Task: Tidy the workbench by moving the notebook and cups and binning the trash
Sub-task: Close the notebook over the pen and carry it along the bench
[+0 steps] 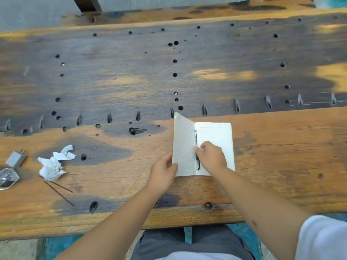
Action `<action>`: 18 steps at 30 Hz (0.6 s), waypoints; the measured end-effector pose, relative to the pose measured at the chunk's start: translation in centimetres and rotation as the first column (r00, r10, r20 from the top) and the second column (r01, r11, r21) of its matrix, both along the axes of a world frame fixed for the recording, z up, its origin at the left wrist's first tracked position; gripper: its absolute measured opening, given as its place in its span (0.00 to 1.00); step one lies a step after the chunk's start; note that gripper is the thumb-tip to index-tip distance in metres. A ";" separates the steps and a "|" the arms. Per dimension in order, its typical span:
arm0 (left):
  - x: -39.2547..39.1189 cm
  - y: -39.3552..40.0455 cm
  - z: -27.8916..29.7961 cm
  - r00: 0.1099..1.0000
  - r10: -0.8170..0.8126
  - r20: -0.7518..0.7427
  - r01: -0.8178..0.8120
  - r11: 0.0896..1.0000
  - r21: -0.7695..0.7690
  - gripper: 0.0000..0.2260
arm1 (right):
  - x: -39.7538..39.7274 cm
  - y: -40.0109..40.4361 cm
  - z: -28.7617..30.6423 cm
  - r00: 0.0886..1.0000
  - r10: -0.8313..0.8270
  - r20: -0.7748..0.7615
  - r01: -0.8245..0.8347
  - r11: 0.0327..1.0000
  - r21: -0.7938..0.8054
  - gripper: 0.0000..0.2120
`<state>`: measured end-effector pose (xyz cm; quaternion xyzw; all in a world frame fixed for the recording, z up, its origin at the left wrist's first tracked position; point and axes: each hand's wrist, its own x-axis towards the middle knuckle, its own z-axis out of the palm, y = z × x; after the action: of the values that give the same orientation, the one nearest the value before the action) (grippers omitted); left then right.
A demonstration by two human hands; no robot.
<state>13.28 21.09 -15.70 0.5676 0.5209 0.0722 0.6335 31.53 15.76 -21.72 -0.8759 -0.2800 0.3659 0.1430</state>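
An open lined notebook (pixel 214 136) lies on the wooden workbench (pixel 281 156) near its front edge. Its left page is lifted upright, and my left hand (pixel 162 175) grips that page's lower edge. A black pen (pixel 195 136) lies along the notebook's spine. My right hand (pixel 211 156) rests on the right page with thumb and forefinger pinched on the pen. Crumpled white tissue (pixel 53 163) sits on the bench to the left. No cups are in view.
A grey plug adapter (pixel 16 158) and a clear plastic wrapper (pixel 8 178) lie at the far left edge. Thin dark sticks (pixel 58 190) lie just in front of the tissue. The bench top is dotted with drilled holes.
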 end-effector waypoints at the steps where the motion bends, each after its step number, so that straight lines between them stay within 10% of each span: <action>1: 0.2 0.0 0.2 1.000 -0.008 0.007 0.008 1.000 0.007 0.19 | 0.2 -0.4 0.1 1.000 -0.022 0.016 0.022 1.000 0.005 0.16; 8: 3.6 -1.4 -0.2 0.981 -0.175 0.079 0.180 0.982 -0.063 0.16 | 4.2 -4.7 -0.1 0.912 -0.411 0.008 0.411 0.912 0.012 0.19; 13: 7.4 -2.1 -2.9 0.947 -0.202 -0.249 0.198 0.979 -0.042 0.21 | 6.2 -5.4 0.1 0.505 -0.696 -0.510 0.781 0.621 -0.074 0.18; 18: 9.4 -2.1 -4.1 0.940 -0.071 -0.333 0.069 0.997 -0.015 0.22 | 6.7 -5.8 -1.1 0.866 -0.443 -0.232 0.452 0.892 -0.014 0.11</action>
<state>22.68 18.96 -19.78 0.5887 0.6002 -0.0483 0.5393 38.20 9.94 -22.80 -0.8657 -0.0584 0.4156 0.2729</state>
